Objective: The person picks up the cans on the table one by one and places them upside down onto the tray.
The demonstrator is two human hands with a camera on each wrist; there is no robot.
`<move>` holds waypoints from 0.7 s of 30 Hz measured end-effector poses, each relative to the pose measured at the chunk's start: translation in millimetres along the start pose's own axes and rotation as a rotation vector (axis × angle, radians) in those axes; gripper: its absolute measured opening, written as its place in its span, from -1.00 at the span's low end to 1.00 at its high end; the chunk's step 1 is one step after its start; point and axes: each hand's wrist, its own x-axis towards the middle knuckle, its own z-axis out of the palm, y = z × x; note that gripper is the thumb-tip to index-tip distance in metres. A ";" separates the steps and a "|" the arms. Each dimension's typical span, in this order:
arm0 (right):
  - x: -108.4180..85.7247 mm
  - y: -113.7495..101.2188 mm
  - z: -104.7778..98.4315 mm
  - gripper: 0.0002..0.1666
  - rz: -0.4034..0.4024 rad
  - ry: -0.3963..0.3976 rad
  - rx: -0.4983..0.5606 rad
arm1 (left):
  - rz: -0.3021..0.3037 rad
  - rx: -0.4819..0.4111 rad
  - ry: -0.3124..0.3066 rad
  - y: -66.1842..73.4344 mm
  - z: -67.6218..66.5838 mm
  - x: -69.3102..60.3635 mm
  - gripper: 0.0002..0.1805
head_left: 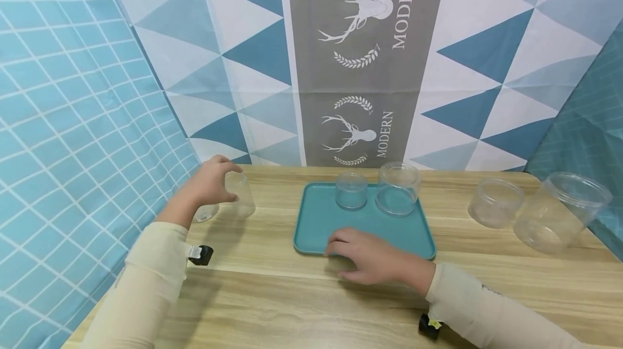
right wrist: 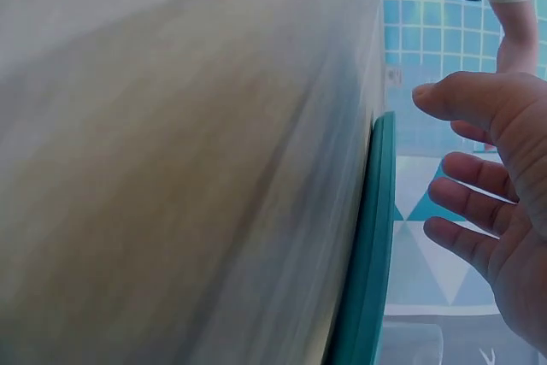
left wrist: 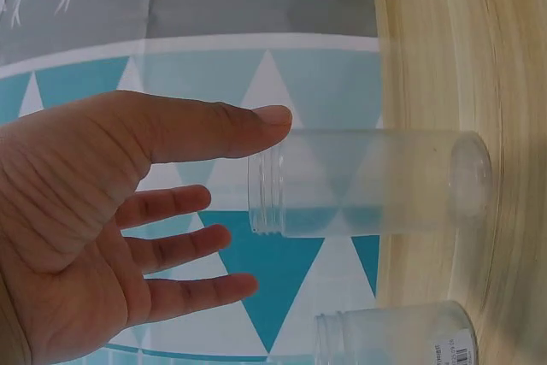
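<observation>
On the left of the table stands a tall clear jar (head_left: 245, 197), upright, its threaded rim near my left hand (head_left: 209, 182). The left wrist view shows that hand (left wrist: 111, 211) with thumb and fingers apart beside the rim of the jar (left wrist: 367, 184); whether the thumb tip touches it I cannot tell. A second clear jar (left wrist: 410, 335) with a barcode label is close by. My right hand (head_left: 365, 256) hovers by the front edge of the teal tray (head_left: 311, 241), fingers loosely bent and holding nothing; the right wrist view shows the same hand (right wrist: 504, 185) beside the tray edge (right wrist: 372, 237).
Two clear round containers, a small one (head_left: 351, 192) and a larger one (head_left: 398, 189), stand on the tray. At the right of the table are a low clear container (head_left: 495, 204) and a big clear jar (head_left: 557, 216). Patterned cloth hangs behind and at the sides.
</observation>
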 end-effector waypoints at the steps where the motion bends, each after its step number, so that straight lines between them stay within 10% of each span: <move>1: 1.4 -0.1 0.8 -0.52 -0.003 0.003 0.004 | -0.009 -0.003 -0.007 -1.4 -0.1 1.0 -0.32; 21: 30.8 -3.7 5.5 -0.50 -0.013 -0.037 0.006 | -0.092 -0.024 -0.086 -12.8 10.0 22.9 -0.30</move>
